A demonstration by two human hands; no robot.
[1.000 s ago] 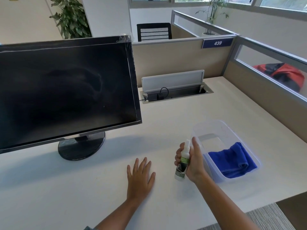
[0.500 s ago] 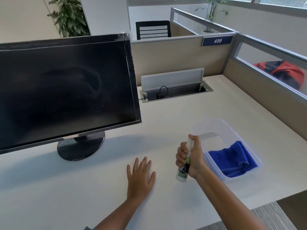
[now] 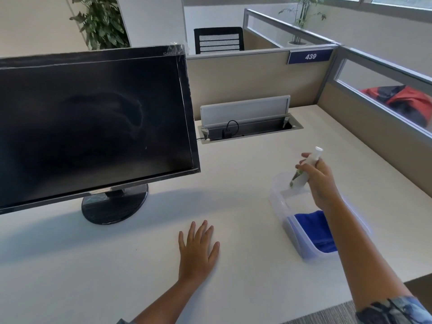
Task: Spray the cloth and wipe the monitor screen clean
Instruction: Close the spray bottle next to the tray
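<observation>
The right hand (image 3: 319, 183) is raised above the bench (image 3: 245, 174), fingers wrapped tightly around a small white spray bottle (image 3: 306, 170) with a green label. The bottle is tilted, its capped top pointing up and away toward the far edge, its base angled down over the far end of a clear plastic tub (image 3: 278, 197). Neither bottle nor hand touches the tub. The tub sits toward the bench's right edge, near the front, and a folded blue cloth (image 3: 311, 224) lies inside its near end; the forearm crosses in front of part of both.

The left hand (image 3: 197, 247) lies flat on the bench close to the front edge, palm down, fingers spread a little and holding nothing.

The black monitor (image 3: 93, 122) stands on its round base (image 3: 114, 203) at the left of the bench, screen dark, with faint smeared streaks across the middle. A strip of clear wrap clings to its top right corner. At the far edge, beside the monitor, a cable tray (image 3: 250, 127) is set into the bench with its lid tipped up and a black plug inside.
</observation>
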